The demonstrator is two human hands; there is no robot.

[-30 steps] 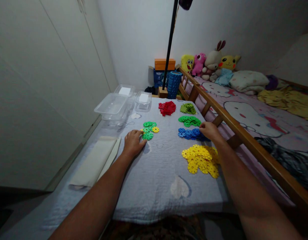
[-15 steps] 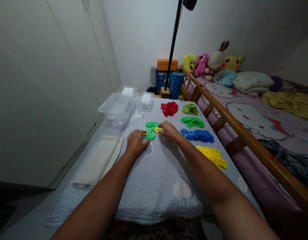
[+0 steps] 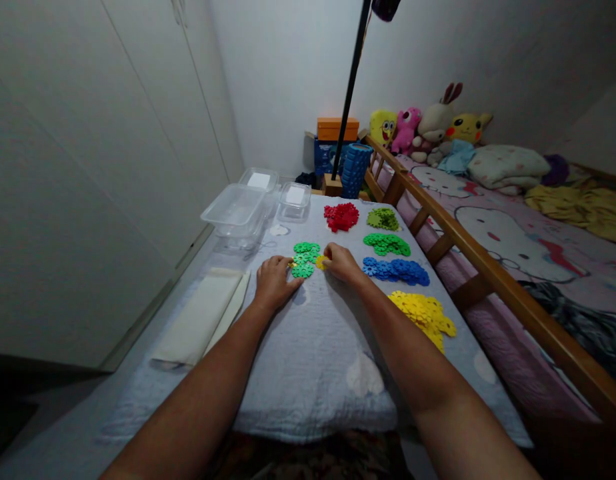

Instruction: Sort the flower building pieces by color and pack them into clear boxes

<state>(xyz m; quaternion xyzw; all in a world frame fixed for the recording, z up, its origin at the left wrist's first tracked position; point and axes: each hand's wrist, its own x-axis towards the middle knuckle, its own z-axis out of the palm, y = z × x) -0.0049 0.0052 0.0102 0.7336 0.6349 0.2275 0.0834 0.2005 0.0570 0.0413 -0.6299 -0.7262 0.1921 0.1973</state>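
Observation:
In the middle of the cloth lies a cluster of green flower-shaped interlocking discs (image 3: 303, 249). My left hand (image 3: 275, 281) grips its left side, the fingertips by a small yellow piece (image 3: 291, 263) and the thumb stretched along the near edge. On the other side, my right hand (image 3: 341, 263) pinches a yellow flower-shaped disc (image 3: 321, 263) between thumb and fingers, close to the cluster's right edge. Whether that disc touches the green ones I cannot tell.
Piles of red (image 3: 341, 217), olive-green (image 3: 383, 219), green (image 3: 387, 244), blue (image 3: 396, 271) and yellow discs (image 3: 422, 315) line the right. Clear plastic boxes (image 3: 234, 208) and a folded beige cloth (image 3: 201, 320) lie left. A wooden bed rail (image 3: 453, 233) borders the table.
My right hand has shifted the yellow disc slightly right, and it has turned to show more of its face. The left hand stays at the green cluster. The view has moved a little.

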